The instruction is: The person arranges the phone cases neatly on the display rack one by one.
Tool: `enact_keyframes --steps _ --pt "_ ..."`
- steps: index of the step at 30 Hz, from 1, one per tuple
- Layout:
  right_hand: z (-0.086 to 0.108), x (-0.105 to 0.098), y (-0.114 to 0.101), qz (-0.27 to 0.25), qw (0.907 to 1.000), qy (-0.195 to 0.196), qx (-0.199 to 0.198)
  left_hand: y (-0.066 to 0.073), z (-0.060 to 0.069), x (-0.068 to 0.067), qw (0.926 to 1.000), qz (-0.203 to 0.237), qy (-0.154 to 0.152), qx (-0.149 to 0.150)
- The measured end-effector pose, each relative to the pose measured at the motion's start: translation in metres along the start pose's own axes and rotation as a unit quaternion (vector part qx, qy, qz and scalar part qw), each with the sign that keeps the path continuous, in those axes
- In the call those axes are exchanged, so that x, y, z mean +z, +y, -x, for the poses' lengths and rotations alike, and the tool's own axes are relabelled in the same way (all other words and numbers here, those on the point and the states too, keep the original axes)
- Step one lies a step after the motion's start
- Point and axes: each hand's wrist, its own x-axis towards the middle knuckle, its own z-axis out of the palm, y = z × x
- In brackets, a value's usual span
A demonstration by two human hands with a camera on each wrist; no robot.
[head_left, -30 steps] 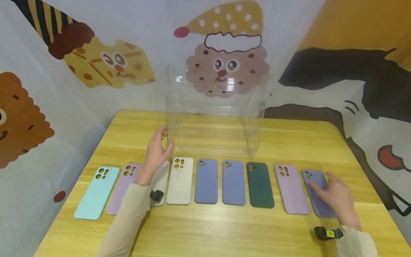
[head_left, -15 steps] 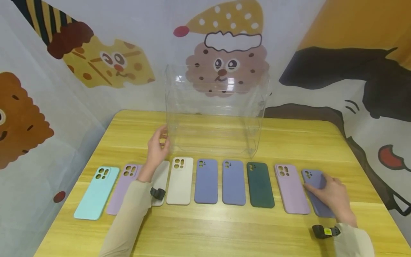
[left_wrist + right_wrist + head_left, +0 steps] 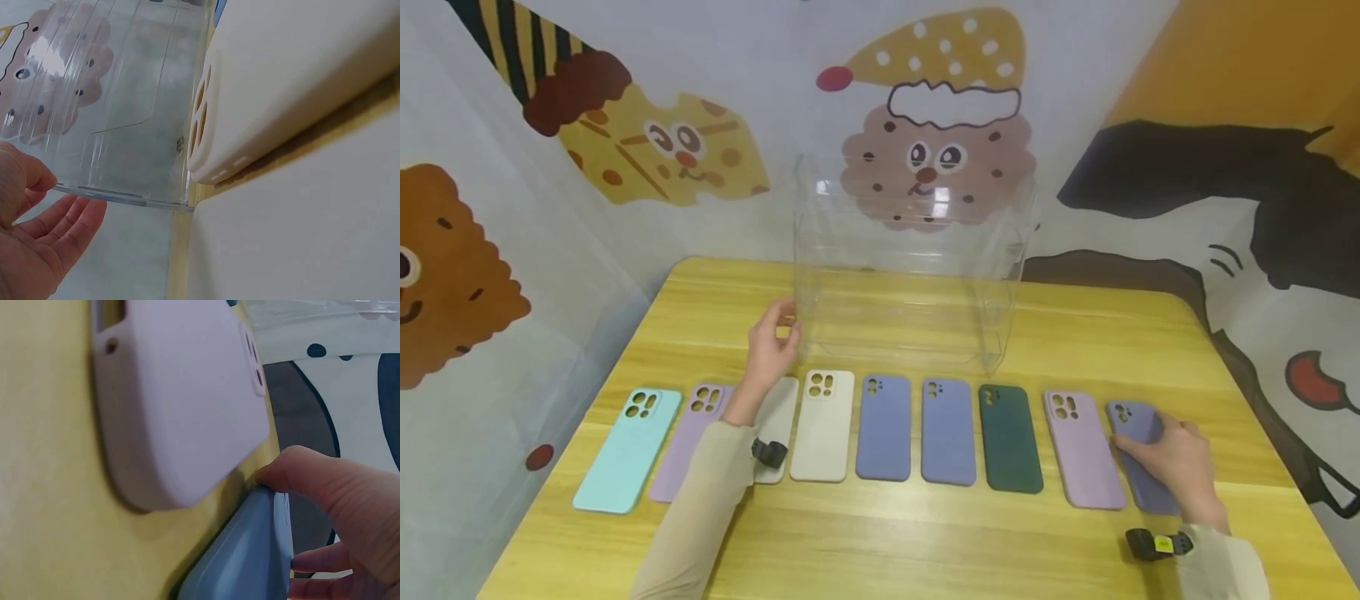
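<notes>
My left hand point(image 3: 770, 346) pinches the near left edge of a clear plastic display rack point(image 3: 910, 333). In the left wrist view the thumb point(image 3: 39, 175) lies on one side of that edge and the fingers on the other. At the far right of a row of phone cases, my right hand point(image 3: 1180, 458) holds a blue-purple phone case point(image 3: 1138, 425) across its width, with the case lying flat on the table. Its thumb point(image 3: 294, 469) is at the case's left edge; the fingers are partly hidden beyond the opposite edge. A lilac phone case point(image 3: 1086, 450) lies just left of it.
Along the wooden table point(image 3: 880, 542) lie a dark green case point(image 3: 1011, 437), two blue-purple ones, a cream case point(image 3: 822, 429), a white case point(image 3: 778, 417) partly under my left wrist, another lilac case and a turquoise case point(image 3: 625, 454). A cartoon-printed cloth point(image 3: 715, 50) hangs behind.
My left hand has closed from beside the rack onto its edge. The right hand has moved slightly left and closed on the blue-purple case. The head view has shifted a little.
</notes>
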Motion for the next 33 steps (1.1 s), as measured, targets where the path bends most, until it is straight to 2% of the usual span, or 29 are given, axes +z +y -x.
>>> enact_keyframes --steps 8,11,19,24,33 --pt "-0.002 -0.008 -0.008 -0.011 0.9978 0.059 -0.03 0.0 -0.001 0.0 1.0 -0.003 0.004 0.006" --pt "-0.003 -0.015 -0.016 -0.02 0.9969 0.068 -0.033 -0.002 -0.001 0.0 0.9999 -0.004 0.008 0.012" --pt "-0.008 -0.03 -0.045 -0.043 0.9948 0.085 -0.036 -0.001 -0.002 -0.001 0.9999 -0.004 0.005 0.012" --pt "-0.012 -0.04 -0.067 -0.054 0.9918 0.104 -0.051 -0.002 -0.003 -0.001 1.0 -0.004 0.001 0.005" --pt "-0.017 -0.052 -0.107 -0.075 0.9872 0.114 -0.082 -0.002 -0.001 -0.001 1.0 -0.008 -0.002 -0.004"
